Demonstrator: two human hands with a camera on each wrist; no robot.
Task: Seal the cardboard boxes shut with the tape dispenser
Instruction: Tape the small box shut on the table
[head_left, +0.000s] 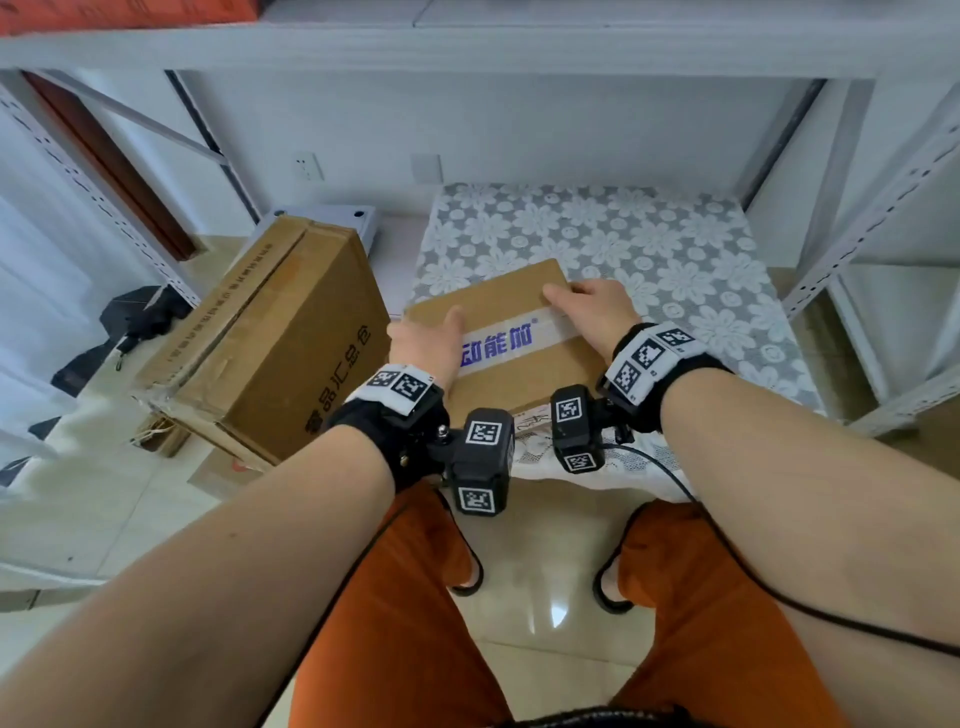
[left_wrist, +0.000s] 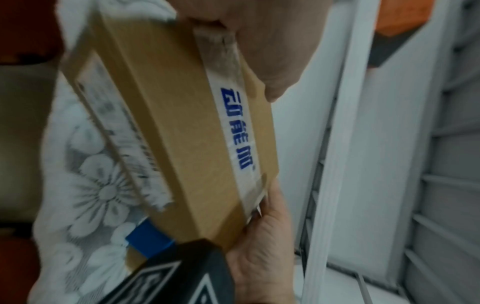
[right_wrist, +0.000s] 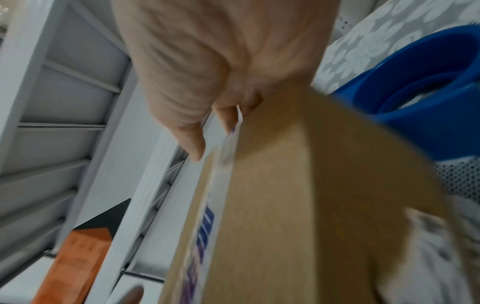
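Both ends of taped box (head_left: 511, 332) gripped: left hand (head_left: 423, 338) one end, right hand (head_left: 592, 306) the other, fingers curled round edges. Held over near edge of desk (head_left: 675, 249). Blue tape dispenser (right_wrist: 420, 115) beside box plain from right wrist; hidden from head view.

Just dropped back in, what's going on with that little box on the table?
A person holds the small cardboard box with both hands over the flower-patterned tablecloth. The left hand grips its left end and the right hand its far right corner, with the thumbs on the top face. A tape strip with blue print runs across the top. I cannot tell whether the box rests on the cloth or is lifted. A larger cardboard box stands to the left, untouched.
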